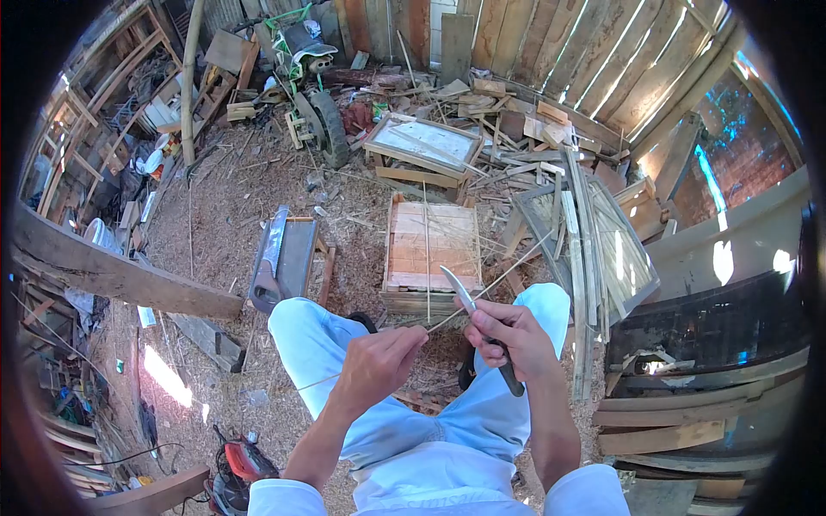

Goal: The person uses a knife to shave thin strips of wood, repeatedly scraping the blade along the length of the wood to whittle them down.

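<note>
My left hand (379,368) is closed in front of my lap, gripping a thin wooden stick (509,268). The stick runs on a slant from over my left thigh up past my right hand. In my right hand (513,337) is a knife (461,291), its dark handle wrapped by my fingers and its blade pointing up and forward. The blade crosses the stick close to my right fingers. Beyond my hands, between my knees, stands a wooden crate (433,239). Another thin stick (427,258) lies upright across it in this view.
A handsaw (274,249) rests on a small dark-topped bench (298,260) by my left knee. Long wood strips (578,232) lean at my right. Scrap wood (516,129) and a framed panel (423,142) lie ahead. A red power tool (249,460) sits at lower left.
</note>
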Action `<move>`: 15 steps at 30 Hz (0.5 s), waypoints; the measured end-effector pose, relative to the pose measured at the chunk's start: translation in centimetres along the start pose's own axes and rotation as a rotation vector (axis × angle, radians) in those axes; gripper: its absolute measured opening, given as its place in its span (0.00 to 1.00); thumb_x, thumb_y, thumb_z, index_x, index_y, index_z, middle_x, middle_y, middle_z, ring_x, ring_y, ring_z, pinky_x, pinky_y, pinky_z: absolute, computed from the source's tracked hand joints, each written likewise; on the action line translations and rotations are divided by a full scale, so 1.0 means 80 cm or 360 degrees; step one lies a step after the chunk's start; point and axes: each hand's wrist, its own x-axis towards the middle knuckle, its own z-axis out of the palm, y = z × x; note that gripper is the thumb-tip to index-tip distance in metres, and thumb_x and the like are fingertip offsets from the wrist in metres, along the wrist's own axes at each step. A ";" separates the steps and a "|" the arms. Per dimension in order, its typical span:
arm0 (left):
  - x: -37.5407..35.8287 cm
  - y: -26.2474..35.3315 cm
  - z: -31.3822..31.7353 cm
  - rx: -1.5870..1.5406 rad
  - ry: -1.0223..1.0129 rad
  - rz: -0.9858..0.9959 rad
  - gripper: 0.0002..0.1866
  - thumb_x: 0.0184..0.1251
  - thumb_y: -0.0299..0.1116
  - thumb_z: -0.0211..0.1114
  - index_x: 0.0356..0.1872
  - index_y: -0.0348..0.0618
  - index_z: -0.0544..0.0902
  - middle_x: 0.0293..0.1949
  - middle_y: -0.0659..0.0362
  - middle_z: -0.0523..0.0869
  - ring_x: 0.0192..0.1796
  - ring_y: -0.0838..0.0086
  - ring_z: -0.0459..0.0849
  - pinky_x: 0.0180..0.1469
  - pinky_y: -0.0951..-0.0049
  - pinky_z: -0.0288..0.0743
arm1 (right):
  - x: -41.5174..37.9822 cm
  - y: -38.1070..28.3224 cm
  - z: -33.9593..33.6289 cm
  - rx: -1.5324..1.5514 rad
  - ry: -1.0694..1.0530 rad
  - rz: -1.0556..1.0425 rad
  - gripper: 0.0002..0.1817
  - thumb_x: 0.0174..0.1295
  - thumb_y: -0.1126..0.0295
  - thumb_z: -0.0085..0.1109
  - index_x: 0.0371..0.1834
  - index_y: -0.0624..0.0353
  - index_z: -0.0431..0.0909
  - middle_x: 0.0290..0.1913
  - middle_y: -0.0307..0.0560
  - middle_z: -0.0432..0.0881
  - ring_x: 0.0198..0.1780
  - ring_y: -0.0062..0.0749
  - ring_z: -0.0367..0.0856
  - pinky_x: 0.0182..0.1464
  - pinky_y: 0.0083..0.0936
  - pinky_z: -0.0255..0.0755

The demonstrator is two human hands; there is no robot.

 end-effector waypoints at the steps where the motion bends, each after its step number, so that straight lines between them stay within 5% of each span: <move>1: 0.001 0.001 -0.001 0.0020 -0.0029 0.0025 0.07 0.57 0.25 0.67 0.36 0.40 0.79 0.26 0.56 0.83 0.25 0.64 0.83 0.25 0.67 0.74 | -0.001 -0.003 0.001 -0.0001 -0.0004 -0.0004 0.13 0.69 0.68 0.54 0.52 0.64 0.76 0.28 0.39 0.76 0.20 0.11 0.63 0.18 0.10 0.55; 15: -0.022 -0.020 -0.006 0.0065 0.0006 -0.0036 0.04 0.57 0.24 0.67 0.34 0.38 0.82 0.28 0.53 0.85 0.27 0.61 0.85 0.26 0.67 0.77 | 0.005 -0.037 -0.042 -0.0067 0.0368 -0.0172 0.19 0.69 0.67 0.53 0.60 0.62 0.71 0.27 0.36 0.72 0.18 0.09 0.62 0.16 0.06 0.55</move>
